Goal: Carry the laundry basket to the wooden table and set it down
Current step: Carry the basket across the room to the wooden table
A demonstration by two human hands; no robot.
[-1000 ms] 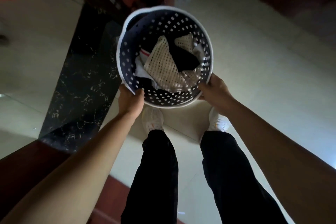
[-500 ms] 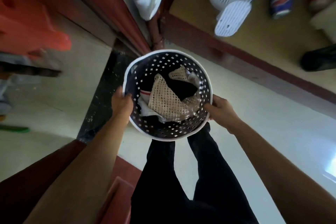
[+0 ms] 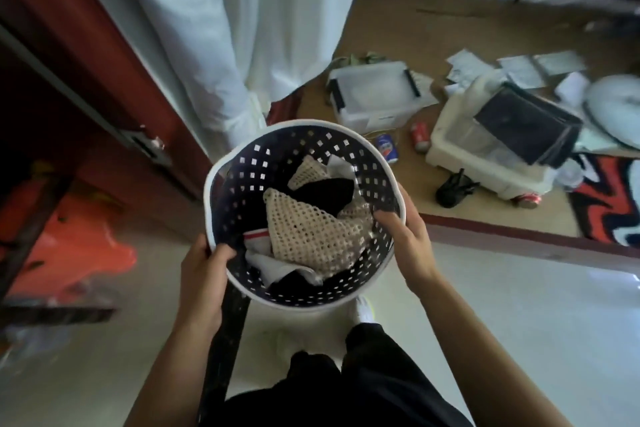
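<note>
I hold a round dark-blue laundry basket [image 3: 263, 163] with a white rim and square holes in front of me, above the floor. A beige mesh cloth [image 3: 311, 236] lies in it on top of black and white garments. My left hand [image 3: 202, 274] grips the near-left rim with the thumb inside. On the right rim, my right hand [image 3: 405, 236] is clamped with fingers curled inside. A low wooden surface [image 3: 398, 28] with clutter lies ahead to the right.
A red-brown door frame [image 3: 86, 55] and a white curtain [image 3: 242, 17] stand ahead left. On the wooden surface sit clear plastic boxes [image 3: 374, 94], drink cans [image 3: 388, 149], papers, a black bag [image 3: 453, 189] and a white fan [image 3: 613, 107]. An orange object [image 3: 69, 246] lies left.
The view has swung up and forward: the wooden surface with boxes and cans has come into sight and the room is brighter. The basket stays in both hands.
</note>
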